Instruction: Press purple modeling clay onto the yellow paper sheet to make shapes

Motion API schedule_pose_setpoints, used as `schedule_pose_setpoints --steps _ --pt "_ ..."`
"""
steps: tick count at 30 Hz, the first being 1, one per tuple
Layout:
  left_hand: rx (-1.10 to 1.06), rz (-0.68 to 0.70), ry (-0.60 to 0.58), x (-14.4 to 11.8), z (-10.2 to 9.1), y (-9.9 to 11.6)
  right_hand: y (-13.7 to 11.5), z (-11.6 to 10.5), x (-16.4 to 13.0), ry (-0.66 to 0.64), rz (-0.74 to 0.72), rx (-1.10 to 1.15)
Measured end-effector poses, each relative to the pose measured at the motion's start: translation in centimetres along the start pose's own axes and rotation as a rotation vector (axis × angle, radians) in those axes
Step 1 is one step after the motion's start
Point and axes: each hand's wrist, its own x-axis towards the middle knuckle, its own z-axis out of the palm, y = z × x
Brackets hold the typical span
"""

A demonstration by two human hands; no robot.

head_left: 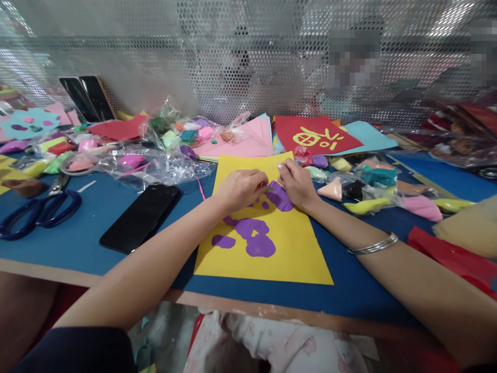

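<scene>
A yellow sheet of paper (295, 259) lies before me on the blue table, with flat purple clay pieces (261, 245) stuck on its lower half and small purple dots higher up. Near its top is another purple clay patch (280, 198). My left hand (244, 187) rests over the paper just left of that patch, fingers curled together; a tiny greenish bit shows by the fingertips. On the patch's upper right edge, my right hand (295, 180) is closed with thumb and fingers pinched. What either hand holds, if anything, is hidden or too small to name.
Left of the paper lie a black phone (140, 217) and blue-handled scissors (41, 213). Bagged coloured clay (378, 176) is scattered on both sides. Behind are pink sheets (248, 137), a red card with yellow strokes (314, 133) and a perforated metal panel (240, 62).
</scene>
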Motion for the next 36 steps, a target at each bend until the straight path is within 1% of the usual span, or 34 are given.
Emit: schedule_pose_setpoints --steps 6,11,16,18,21,27,31,36 --pt "0.034 -0.043 -0.012 -0.04 0.2 0.13 -0.44 -0.13 -0.01 0.012 -0.024 -0.058" --pt "0.051 -0.018 0.005 -0.12 0.25 0.01 -0.46 -0.13 0.01 0.011 -0.109 -0.11" --pt "0.033 0.018 0.055 -0.16 0.32 -0.2 -0.43 -0.15 0.01 0.0 -0.144 -0.131" --pt "0.02 0.022 0.063 -0.16 0.26 -0.21 -0.39 -0.15 -0.01 -0.006 -0.146 -0.132" --pt "0.002 0.016 0.045 -0.15 0.15 -0.15 -0.3 -0.14 0.0 -0.006 -0.135 -0.129" --pt "0.059 0.013 0.036 -0.17 0.35 -0.01 -0.13 -0.07 0.05 0.005 -0.094 -0.142" --pt "0.045 0.008 0.036 -0.14 0.44 -0.01 -0.07 -0.01 0.05 -0.013 -0.091 -0.15" --pt "0.024 -0.024 -0.011 -0.09 0.21 -0.05 0.02 0.05 0.02 -0.029 -0.106 -0.162"
